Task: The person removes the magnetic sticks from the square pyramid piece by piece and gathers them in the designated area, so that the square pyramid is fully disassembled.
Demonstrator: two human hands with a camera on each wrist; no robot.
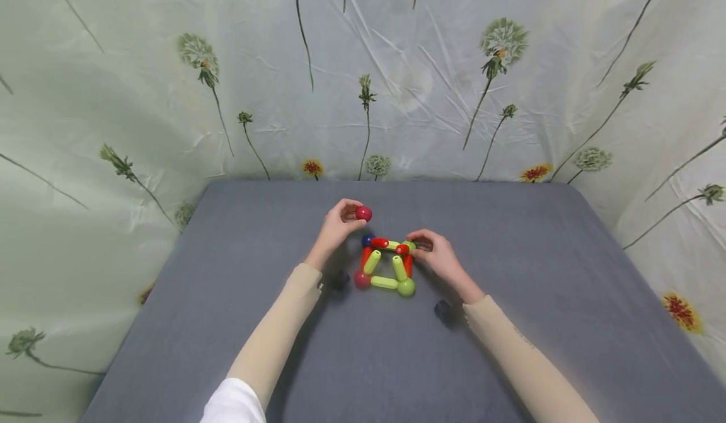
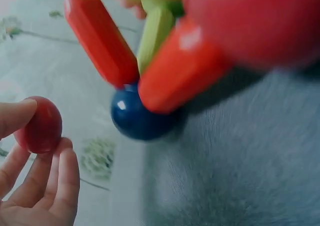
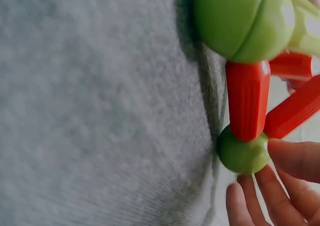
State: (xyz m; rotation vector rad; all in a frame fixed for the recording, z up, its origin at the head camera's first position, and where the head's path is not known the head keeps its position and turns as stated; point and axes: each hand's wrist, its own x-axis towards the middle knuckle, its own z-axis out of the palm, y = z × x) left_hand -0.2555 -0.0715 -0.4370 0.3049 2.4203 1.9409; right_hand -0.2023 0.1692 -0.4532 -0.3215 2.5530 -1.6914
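Observation:
My left hand (image 1: 336, 227) pinches a loose red ball (image 1: 364, 214) between thumb and fingertips, above the far left corner of a frame of balls and rods. A blue ball (image 2: 142, 116) forms that corner. At the far right corner, my right hand (image 1: 441, 258) holds a green ball (image 3: 242, 153), its thumb on one side and fingers on the other. The near corners are another red ball (image 1: 362, 280) and a second green ball (image 1: 406, 287). Red and light green rods (image 1: 384, 282) join the corners. Several more rods slant up from the balls with free ends.
The frame stands on a grey cloth-covered table (image 1: 255, 253). Behind and beside it hangs a pale curtain (image 1: 397, 95) printed with dandelions. Small dark objects (image 1: 444, 311) show near both wrists.

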